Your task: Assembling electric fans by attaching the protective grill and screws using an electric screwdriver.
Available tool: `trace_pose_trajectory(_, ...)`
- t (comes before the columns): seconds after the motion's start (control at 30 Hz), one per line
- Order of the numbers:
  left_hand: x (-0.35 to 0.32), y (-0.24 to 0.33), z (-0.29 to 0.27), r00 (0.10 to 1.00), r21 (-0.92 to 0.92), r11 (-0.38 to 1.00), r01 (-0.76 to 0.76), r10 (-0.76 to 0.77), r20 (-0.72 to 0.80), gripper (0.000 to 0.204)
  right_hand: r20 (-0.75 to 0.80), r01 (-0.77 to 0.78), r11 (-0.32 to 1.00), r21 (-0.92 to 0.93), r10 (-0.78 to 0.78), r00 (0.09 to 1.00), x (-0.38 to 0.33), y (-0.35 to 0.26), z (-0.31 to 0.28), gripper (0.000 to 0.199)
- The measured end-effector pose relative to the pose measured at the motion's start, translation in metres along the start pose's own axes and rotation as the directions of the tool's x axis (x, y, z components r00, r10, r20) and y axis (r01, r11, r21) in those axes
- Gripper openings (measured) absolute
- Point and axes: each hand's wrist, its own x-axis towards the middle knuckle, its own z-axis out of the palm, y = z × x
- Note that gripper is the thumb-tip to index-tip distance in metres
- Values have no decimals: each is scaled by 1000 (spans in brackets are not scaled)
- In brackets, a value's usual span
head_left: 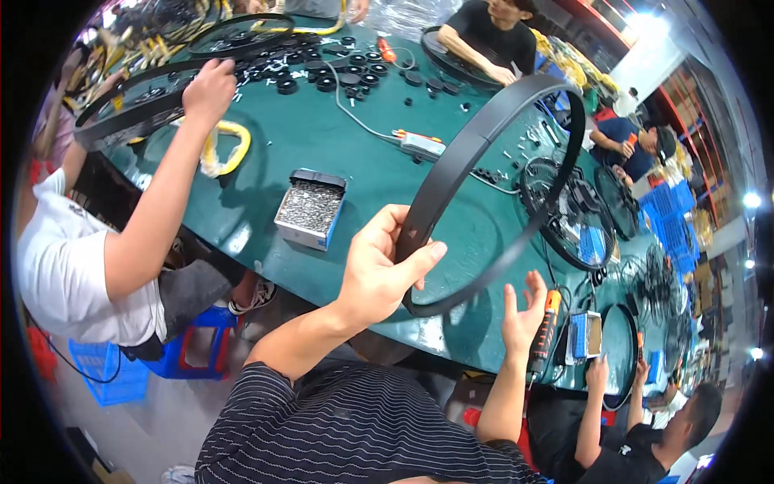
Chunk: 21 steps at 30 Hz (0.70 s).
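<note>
My left hand [379,270] is closed round the lower left side of a large black plastic ring [461,153], which stands tilted up above the table. The thumb lies across the ring's band and the fingers wrap behind it. My right hand [524,316] is raised below the ring's lower right edge, apart from it, with the fingers spread and nothing in them. Just right of that hand hangs an orange and black electric screwdriver [547,329]. Left of the ring, a small open box [300,235] full of small metal screws [313,202] sits on the table.
The green table [298,153] holds black round knobs [351,79], a power strip [421,145] with its cable, and a black fan grille [568,214]. A co-worker at left holds another black ring [133,117]. More people work at the far side and right. A blue stool [189,347] stands at left.
</note>
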Motion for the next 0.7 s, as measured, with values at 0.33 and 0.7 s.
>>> trace_pose_trajectory(0.33,5,-40,-10,936,-451,861,235,-326,-135,11,456,635,737,-231,-495,740,-69,-41,-25,46)
trace_pose_trajectory(0.7,-38,-71,-78,977,103,974,203,-208,42,59,297,645,764,9,-618,728,-24,-34,-90,71)
